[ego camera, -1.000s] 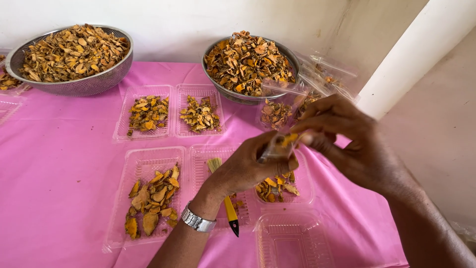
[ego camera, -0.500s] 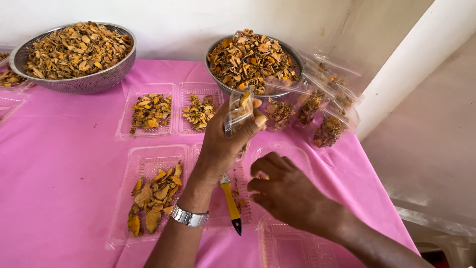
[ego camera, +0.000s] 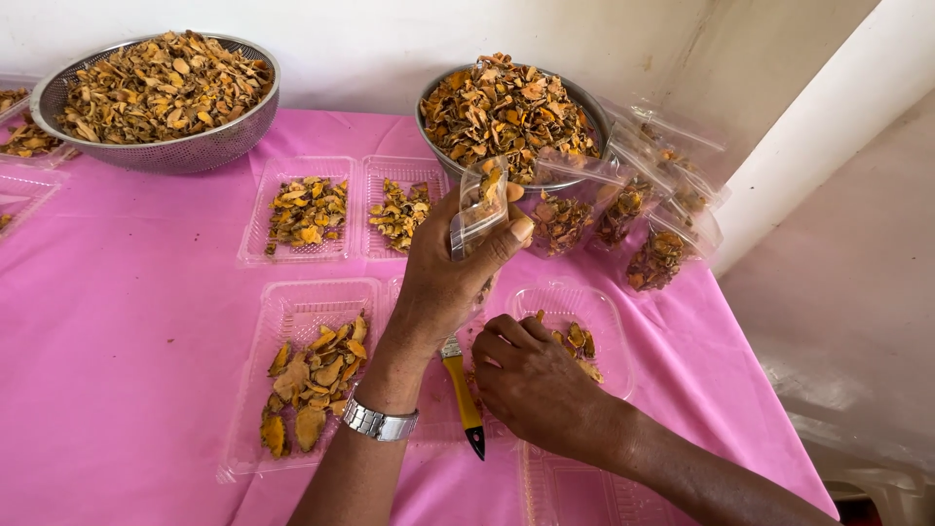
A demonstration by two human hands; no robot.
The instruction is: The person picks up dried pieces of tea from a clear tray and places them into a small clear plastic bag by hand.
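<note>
My left hand point(ego camera: 450, 276) is raised above the pink table and grips a small clear plastic bag point(ego camera: 478, 206) with a few dried orange slices inside. A metal watch point(ego camera: 379, 422) sits on that wrist. My right hand point(ego camera: 531, 378) is low over a clear plastic tray point(ego camera: 612, 331), fingers curled among the dried orange slices point(ego camera: 577, 339) in it; whether it holds any I cannot tell. A yellow-handled brush point(ego camera: 464, 395) lies in the tray between my two arms.
Two metal bowls point(ego camera: 232, 131) point(ego camera: 595, 109) heaped with dried slices stand at the back. Several clear trays with slices point(ego camera: 310, 384) point(ego camera: 306, 209) point(ego camera: 400, 209) lie on the pink cloth point(ego camera: 117, 321). Filled clear bags point(ego camera: 654, 251) lean by the right bowl. The table's edge falls off at right.
A second ago both hands worked the bag together. My left hand then lifted the bag alone, and my right hand dropped to the tray of slices, reaching further in now.
</note>
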